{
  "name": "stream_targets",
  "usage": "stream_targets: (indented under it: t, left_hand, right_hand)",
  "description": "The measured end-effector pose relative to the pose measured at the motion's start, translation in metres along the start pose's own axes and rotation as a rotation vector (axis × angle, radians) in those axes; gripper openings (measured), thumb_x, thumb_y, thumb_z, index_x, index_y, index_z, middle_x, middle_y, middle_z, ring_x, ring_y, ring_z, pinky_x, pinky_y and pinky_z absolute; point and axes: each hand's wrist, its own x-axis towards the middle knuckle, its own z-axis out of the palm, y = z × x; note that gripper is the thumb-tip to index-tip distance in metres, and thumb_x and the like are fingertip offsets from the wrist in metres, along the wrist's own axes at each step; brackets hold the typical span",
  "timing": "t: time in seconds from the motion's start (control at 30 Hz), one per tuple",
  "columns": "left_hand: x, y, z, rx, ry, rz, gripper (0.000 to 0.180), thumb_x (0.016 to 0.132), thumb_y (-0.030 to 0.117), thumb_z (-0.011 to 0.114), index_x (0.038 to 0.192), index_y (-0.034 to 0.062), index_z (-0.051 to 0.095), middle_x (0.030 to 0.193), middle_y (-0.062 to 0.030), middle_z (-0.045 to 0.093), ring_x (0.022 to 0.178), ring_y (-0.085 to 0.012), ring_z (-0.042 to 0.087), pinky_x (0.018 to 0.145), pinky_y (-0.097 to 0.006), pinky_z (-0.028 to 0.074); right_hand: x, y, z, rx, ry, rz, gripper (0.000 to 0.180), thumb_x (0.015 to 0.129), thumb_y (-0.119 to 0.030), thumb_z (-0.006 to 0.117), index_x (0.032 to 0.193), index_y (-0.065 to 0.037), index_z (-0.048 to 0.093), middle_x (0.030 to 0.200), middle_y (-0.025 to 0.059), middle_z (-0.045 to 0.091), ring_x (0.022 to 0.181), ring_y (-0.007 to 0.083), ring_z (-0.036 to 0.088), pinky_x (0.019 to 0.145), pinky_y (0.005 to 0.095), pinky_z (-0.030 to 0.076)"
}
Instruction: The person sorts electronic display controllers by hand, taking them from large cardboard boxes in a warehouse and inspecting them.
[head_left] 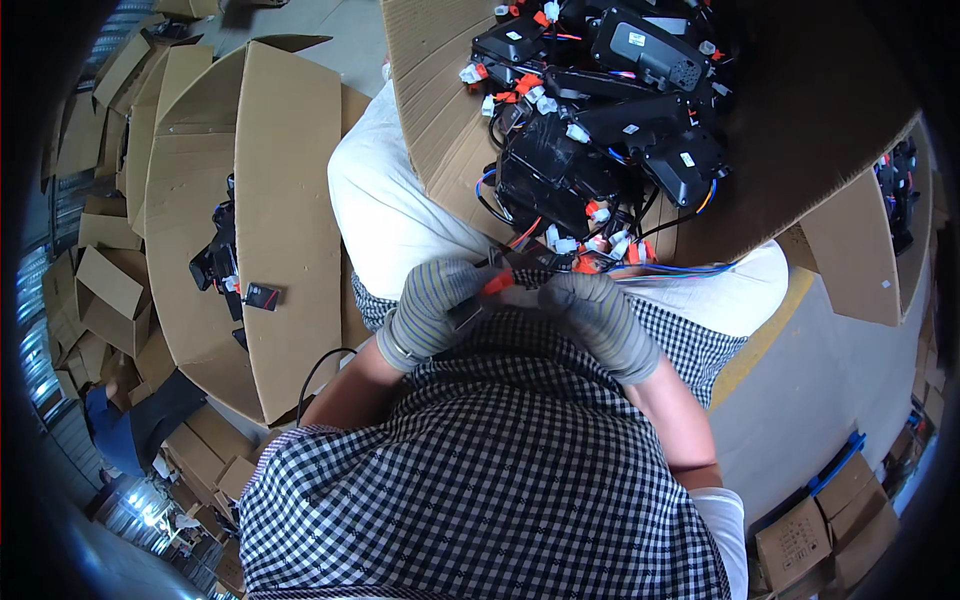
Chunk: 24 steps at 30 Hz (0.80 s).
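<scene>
Both of my hands wear grey striped knit gloves and meet above my lap. My left hand (435, 305) is closed, its fingertips on a small orange-red plug connector (496, 282). A dark piece shows just below those fingers; its kind is unclear. My right hand (600, 318) is closed too, pinching at a pale, whitish piece (520, 297) that lies against the orange-red connector. Just beyond my hands, a large open cardboard box (440, 120) holds a heap of black plastic electrical units (575, 165) with coloured wires and white and orange connectors. Some wires hang over its near edge.
Another open carton (290, 230) stands at my left with more black units (215, 265) inside. At the far right is one more carton (850, 250). Stacked boxes (115, 285) line the left side, where a person in dark blue (120, 430) bends over. Cartons (800, 545) sit lower right.
</scene>
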Motion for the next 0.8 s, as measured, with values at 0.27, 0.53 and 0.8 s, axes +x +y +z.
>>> stream_targets:
  t: [0.27,0.53,0.8]
  left_hand:
    - [0.02,-0.004,-0.011,-0.234,-0.276,-0.032,0.03,0.073,0.009,0.068,0.103,0.0019,0.063,0.09,-0.0158,0.064,0.083,-0.0318,0.063,0.075,-0.035,0.049]
    - [0.105,-0.085,0.023,-0.448,-0.021,-0.853,0.046,0.093,0.044,0.047,0.107,0.0012,0.056,0.073,-0.0053,0.06,0.062,-0.0106,0.056,0.057,-0.027,0.048]
    - [0.068,-0.104,0.045,-0.594,-0.126,-0.931,0.022,0.09,0.019,0.057,0.105,0.0023,0.059,0.079,-0.0012,0.06,0.058,-0.0064,0.052,0.052,-0.02,0.047]
  right_hand:
    - [0.002,0.011,-0.011,-0.321,-0.07,-0.219,0.026,0.094,-0.023,0.051,0.09,-0.002,0.065,0.073,0.0092,0.061,0.068,0.018,0.058,0.064,0.0304,0.046]
    - [0.013,0.013,0.002,-0.659,-0.097,-0.608,0.038,0.09,-0.039,0.055,0.081,-0.004,0.066,0.072,0.0105,0.062,0.073,0.0215,0.06,0.068,0.0319,0.047]
    - [0.002,0.011,-0.005,-0.564,-0.213,-0.241,0.022,0.089,-0.023,0.056,0.089,-0.004,0.068,0.086,0.0089,0.064,0.083,0.026,0.059,0.081,0.0357,0.047]
